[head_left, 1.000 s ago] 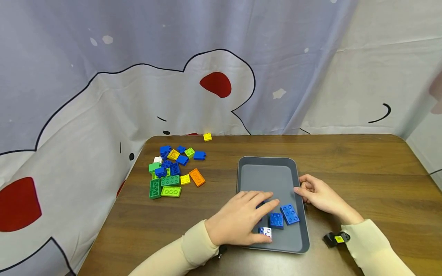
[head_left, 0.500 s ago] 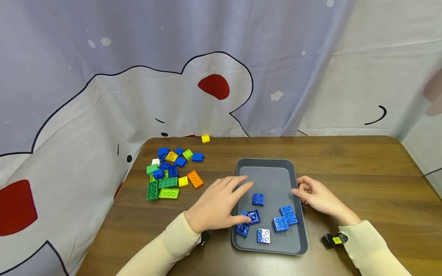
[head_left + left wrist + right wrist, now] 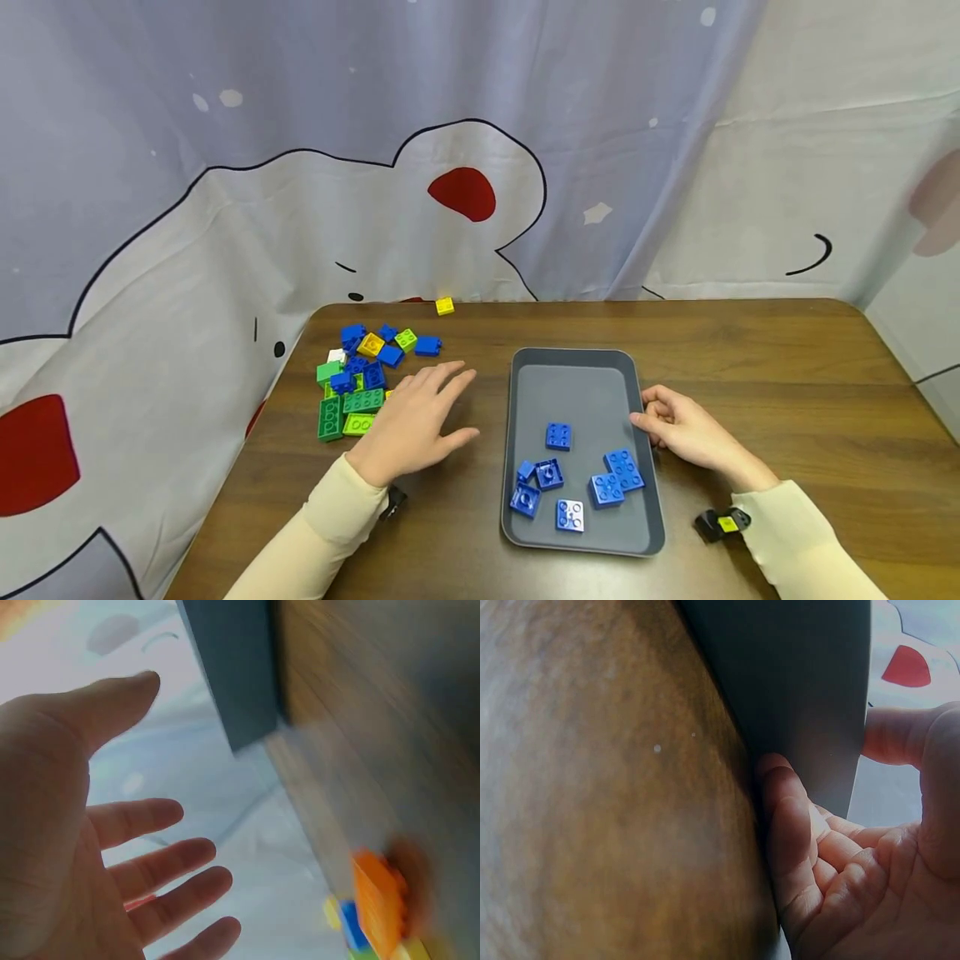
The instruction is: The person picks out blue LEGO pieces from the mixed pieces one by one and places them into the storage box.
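Observation:
My left hand (image 3: 416,429) hangs over the table between the pile of bricks and the grey tray (image 3: 573,387), fingers spread and holding nothing. In the left wrist view an orange brick (image 3: 379,904) lies beyond the fingertips; the hand hides it in the head view. My right hand (image 3: 690,425) grips the tray's right rim, thumb over the edge and fingers curled against the outer wall (image 3: 795,675). Inside the tray lie several blue bricks, among them a four-stud one (image 3: 558,436), an upturned one (image 3: 525,500) and one pale with glare (image 3: 570,516).
Toward the table's left side is a loose pile of blue, green, yellow and white bricks, with a dark green brick (image 3: 330,418) at its front. A yellow brick (image 3: 445,306) sits alone at the back edge. A printed curtain (image 3: 600,150) hangs behind the table (image 3: 765,342).
My left hand has moved left, out from over the tray toward the pile, uncovering blue bricks in the tray. The right hand stays on the rim.

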A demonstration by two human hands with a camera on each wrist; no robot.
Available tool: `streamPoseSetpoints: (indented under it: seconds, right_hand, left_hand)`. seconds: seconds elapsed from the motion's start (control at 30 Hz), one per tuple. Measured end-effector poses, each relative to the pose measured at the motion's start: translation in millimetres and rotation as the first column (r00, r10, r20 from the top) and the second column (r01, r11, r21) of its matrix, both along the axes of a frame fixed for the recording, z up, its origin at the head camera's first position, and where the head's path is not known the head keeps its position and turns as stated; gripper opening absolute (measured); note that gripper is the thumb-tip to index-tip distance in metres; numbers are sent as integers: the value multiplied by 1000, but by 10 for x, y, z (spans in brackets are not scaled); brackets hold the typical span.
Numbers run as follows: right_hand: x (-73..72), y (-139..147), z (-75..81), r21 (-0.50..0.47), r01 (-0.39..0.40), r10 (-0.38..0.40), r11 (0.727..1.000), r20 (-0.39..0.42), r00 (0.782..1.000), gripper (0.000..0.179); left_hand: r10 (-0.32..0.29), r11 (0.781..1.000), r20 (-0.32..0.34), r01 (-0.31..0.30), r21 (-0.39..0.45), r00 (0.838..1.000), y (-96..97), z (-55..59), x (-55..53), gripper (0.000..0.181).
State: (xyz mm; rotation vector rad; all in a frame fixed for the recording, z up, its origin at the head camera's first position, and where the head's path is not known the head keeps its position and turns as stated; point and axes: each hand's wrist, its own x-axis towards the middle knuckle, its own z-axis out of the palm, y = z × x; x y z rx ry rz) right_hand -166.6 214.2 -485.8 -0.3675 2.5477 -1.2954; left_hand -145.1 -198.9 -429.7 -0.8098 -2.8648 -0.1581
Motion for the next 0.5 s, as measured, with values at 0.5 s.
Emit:
streamPoseSetpoints:
  seconds: [0.5]
  right_hand:
    - [6,-10,6,-21,-17,17,1000,-8,1000,43]
  left_hand:
    - [307,950,-34,-308,-52,951,-1031,-241,-138,71]
